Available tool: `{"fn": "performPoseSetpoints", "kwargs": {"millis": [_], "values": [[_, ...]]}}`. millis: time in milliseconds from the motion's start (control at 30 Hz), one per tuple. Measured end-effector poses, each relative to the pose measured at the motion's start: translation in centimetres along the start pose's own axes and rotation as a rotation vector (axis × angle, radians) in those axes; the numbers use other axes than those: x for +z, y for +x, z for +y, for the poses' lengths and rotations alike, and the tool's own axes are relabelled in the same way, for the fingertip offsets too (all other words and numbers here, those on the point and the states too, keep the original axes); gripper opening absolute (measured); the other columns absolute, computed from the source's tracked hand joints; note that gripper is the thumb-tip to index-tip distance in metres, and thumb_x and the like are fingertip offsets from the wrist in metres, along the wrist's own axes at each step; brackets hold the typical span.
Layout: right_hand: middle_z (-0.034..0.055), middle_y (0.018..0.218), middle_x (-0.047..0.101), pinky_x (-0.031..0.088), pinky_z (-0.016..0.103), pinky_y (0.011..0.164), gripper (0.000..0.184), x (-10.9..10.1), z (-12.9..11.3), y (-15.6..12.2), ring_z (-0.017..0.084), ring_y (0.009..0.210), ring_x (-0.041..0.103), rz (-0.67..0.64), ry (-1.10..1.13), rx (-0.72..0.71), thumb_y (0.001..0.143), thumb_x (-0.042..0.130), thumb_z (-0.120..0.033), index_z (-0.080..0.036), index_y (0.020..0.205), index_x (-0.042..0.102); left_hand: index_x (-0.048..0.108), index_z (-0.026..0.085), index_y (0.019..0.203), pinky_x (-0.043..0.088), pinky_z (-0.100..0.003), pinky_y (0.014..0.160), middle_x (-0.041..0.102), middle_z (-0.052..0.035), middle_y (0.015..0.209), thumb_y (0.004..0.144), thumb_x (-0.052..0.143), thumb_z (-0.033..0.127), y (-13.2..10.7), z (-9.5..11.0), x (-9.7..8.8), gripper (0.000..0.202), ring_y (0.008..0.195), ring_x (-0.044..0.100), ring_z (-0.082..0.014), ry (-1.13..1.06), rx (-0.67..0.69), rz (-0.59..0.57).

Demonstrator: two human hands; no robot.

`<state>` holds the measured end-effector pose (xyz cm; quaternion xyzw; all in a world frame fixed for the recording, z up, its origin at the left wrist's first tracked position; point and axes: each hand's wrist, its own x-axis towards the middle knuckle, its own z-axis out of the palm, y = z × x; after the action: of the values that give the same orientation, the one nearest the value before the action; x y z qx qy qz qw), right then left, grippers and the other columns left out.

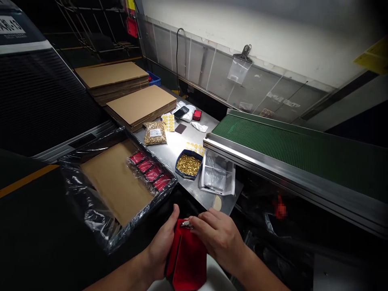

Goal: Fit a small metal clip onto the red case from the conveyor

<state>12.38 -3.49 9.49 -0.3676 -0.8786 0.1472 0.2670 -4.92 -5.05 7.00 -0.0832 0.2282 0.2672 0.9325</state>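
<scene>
In front of me is a red fabric pouch with a dark edge along its left side. My left hand grips that left side, thumb pointing up. At the pouch's top edge, my right hand has its fingers closed on a small silver metal piece; the fingers hide part of it, so its kind is unclear. Ahead lies a dark blue tray full of small gold-coloured metal pieces. Beside it stands a white divided bin holding clear plastic bags.
A plastic-lined box with several wrapped red items sits left. Cardboard stacks, a bag of gold pieces, sticker sheets and a phone lie on the metal table. A green conveyor runs right.
</scene>
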Motion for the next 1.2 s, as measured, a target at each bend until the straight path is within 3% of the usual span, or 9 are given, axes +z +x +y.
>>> {"fn": "performPoseSetpoints", "kwargs": {"millis": [167,300,500,567,667,733,800,1033,1200], "values": [[0.0056,0.086,0.063,0.045,0.029,0.062,0.028,-0.3,0.6,-1.7,0.015,0.073,0.055,0.095,0.113,0.110,0.092,0.057,-0.013,-0.017,0.119,0.057,0.066,0.005,0.109,0.050,-0.029,0.066,0.070,-0.0178,0.092,0.092,0.041,0.070,0.0,0.1,0.1,0.072,0.069,0.066,-0.0231,-0.014,-0.037,0.041],[0.0086,0.098,0.063,0.052,0.028,0.071,0.029,-0.6,-0.8,-2.5,0.016,0.086,0.061,0.263,0.255,0.267,0.092,0.056,-0.017,-0.018,0.121,0.052,0.065,0.004,0.110,0.051,-0.031,0.068,0.069,-0.0196,0.093,0.089,0.044,0.074,0.2,0.1,-0.5,0.076,0.073,0.065,-0.0248,-0.041,-0.009,0.103],[-0.0006,0.067,0.060,0.049,0.032,0.071,0.033,1.9,-3.7,-1.6,0.014,0.059,0.057,0.367,0.243,-0.033,0.098,0.042,-0.051,-0.019,0.101,0.051,0.062,0.003,0.114,0.053,-0.034,0.071,0.068,-0.0212,0.095,0.087,0.044,0.076,1.7,0.0,0.0,0.080,0.085,0.066,-0.0308,-0.118,0.020,0.240],[0.0011,0.073,0.060,0.048,0.029,0.068,0.030,2.9,-3.7,-1.7,0.014,0.062,0.056,0.437,0.291,0.129,0.098,0.043,-0.047,-0.020,0.104,0.053,0.058,0.008,0.123,0.053,-0.040,0.081,0.066,-0.0198,0.108,0.090,0.044,0.072,2.1,-0.1,0.1,0.073,0.095,0.065,-0.0335,-0.031,0.121,0.381],[0.0024,0.079,0.058,0.046,0.024,0.059,0.028,3.3,-2.8,-1.9,0.013,0.065,0.055,0.497,0.536,0.647,0.098,0.042,-0.045,-0.020,0.101,0.055,0.057,0.016,0.126,0.042,-0.040,0.104,0.059,-0.0138,0.127,0.096,0.048,0.056,2.1,-0.4,-0.2,0.052,0.119,0.054,-0.0313,0.443,0.519,0.572],[0.0011,0.074,0.052,0.044,0.022,0.053,0.034,3.1,-2.1,-1.8,0.011,0.061,0.050,0.521,0.769,0.907,0.098,0.041,-0.050,-0.019,0.092,0.053,0.059,0.020,0.127,0.031,-0.034,0.113,0.053,-0.0085,0.136,0.098,0.049,0.047,1.5,-0.8,-0.5,0.041,0.130,0.043,-0.0281,0.866,0.794,0.543],[0.0012,0.073,0.048,0.044,0.021,0.052,0.040,2.7,-1.5,-1.7,0.011,0.061,0.046,0.553,0.910,1.013,0.096,0.041,-0.056,-0.019,0.087,0.052,0.061,0.023,0.128,0.029,-0.033,0.114,0.051,-0.0058,0.138,0.098,0.048,0.046,0.9,-1.4,-0.6,0.040,0.132,0.041,-0.0284,1.120,0.909,0.444],[0.0000,0.072,0.044,0.042,0.022,0.054,0.046,2.4,-1.7,-1.8,0.011,0.062,0.042,0.536,0.970,1.056,0.092,0.045,-0.063,-0.018,0.084,0.052,0.064,0.022,0.126,0.037,-0.033,0.109,0.057,-0.0086,0.131,0.097,0.053,0.038,-0.1,-1.8,-0.5,0.035,0.123,0.050,-0.0300,1.269,0.944,0.326],[-0.0006,0.076,0.047,0.044,0.022,0.063,0.044,2.4,-1.8,-2.0,0.011,0.068,0.044,0.542,0.977,1.099,0.092,0.046,-0.062,-0.018,0.086,0.053,0.059,0.026,0.123,0.048,-0.028,0.089,0.060,-0.0058,0.114,0.099,0.049,0.037,-0.1,-1.3,-0.4,0.029,0.102,0.059,-0.0210,1.413,0.948,0.233]]}}
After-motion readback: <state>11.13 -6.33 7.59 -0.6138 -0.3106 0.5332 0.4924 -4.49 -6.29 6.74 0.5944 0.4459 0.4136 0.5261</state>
